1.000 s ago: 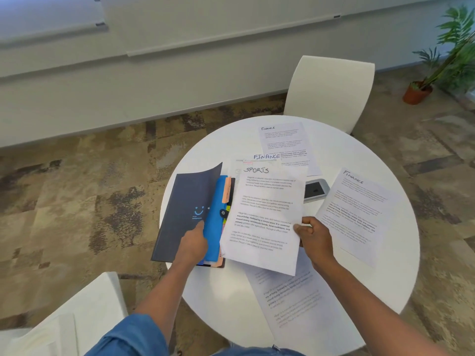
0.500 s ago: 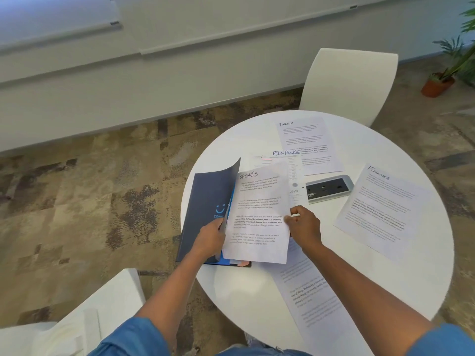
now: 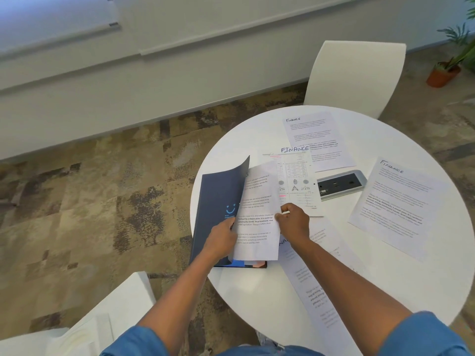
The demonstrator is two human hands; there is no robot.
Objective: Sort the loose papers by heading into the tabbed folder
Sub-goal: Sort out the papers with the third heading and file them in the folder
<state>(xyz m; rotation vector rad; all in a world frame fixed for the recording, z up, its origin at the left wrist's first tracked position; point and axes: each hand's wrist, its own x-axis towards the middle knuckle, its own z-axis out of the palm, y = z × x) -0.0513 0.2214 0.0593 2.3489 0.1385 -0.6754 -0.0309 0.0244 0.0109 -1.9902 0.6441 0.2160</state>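
A dark tabbed folder (image 3: pixel 218 201) lies at the left edge of the round white table (image 3: pixel 257 291). My left hand (image 3: pixel 222 238) holds its cover lifted. My right hand (image 3: pixel 293 222) pinches the right edge of a printed sheet (image 3: pixel 257 217), which sits partly under the raised cover, its heading hidden. Loose sheets headed FINANCE lie around: one at the back (image 3: pixel 316 134), one with tables (image 3: pixel 298 181) beside the folder, one at the right (image 3: pixel 401 206). Another sheet (image 3: pixel 318 291) lies under my right forearm.
A grey power socket unit (image 3: pixel 341 185) is set in the table's middle. A white chair (image 3: pixel 354 75) stands behind the table, another white chair (image 3: pixel 102 317) at the lower left. A potted plant (image 3: pixel 444 73) stands on the carpet at the far right.
The sheet headed SPORTS has slid left into the folder, under the lifted cover, so its heading is now covered. My right hand moved left with it.
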